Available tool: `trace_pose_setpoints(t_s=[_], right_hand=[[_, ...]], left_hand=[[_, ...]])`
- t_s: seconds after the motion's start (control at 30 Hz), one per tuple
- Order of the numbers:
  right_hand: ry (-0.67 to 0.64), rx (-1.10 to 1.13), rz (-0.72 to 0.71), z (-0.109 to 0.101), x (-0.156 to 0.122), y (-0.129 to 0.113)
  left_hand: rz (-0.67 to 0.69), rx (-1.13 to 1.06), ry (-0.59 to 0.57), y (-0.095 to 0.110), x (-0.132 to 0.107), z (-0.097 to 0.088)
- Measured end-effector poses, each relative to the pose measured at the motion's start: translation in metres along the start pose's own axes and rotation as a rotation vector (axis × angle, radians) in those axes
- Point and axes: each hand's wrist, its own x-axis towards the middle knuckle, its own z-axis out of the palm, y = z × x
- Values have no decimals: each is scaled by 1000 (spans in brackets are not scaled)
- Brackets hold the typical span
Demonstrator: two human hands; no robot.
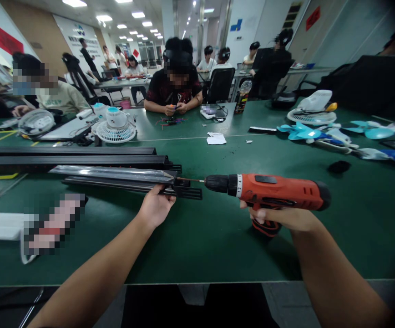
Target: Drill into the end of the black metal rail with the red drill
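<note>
My right hand (279, 218) is wrapped round the handle of a red and black cordless drill (279, 189), which points left. A long thin bit (194, 180) runs from its chuck to the end of a black metal rail (115, 172) with a shiny strip along its top. My left hand (157, 207) grips the rail near that end, its thumb on the near side and its fingers partly hidden beneath. Another black rail (108, 183) lies just under it, with a slotted end piece (190, 193) sticking out to the right. Whether the bit touches a screw is hidden.
More long black rails (71, 161) lie behind at left. Fan parts (115, 125), blue fan blades (301, 131), a bottle (242, 98) and paper scraps (216, 138) are spread over the green table (218, 255). A phone-like object (56, 223) lies at near left. Across sits a co-worker (175, 82).
</note>
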Motion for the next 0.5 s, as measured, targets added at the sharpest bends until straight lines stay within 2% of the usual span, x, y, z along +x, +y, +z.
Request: trace_pose_setpoints(t_s=[0.5], right_hand=[[-18,-26,-16,1,1,-2]], left_hand=[[-2,10,1,0,-2,2]])
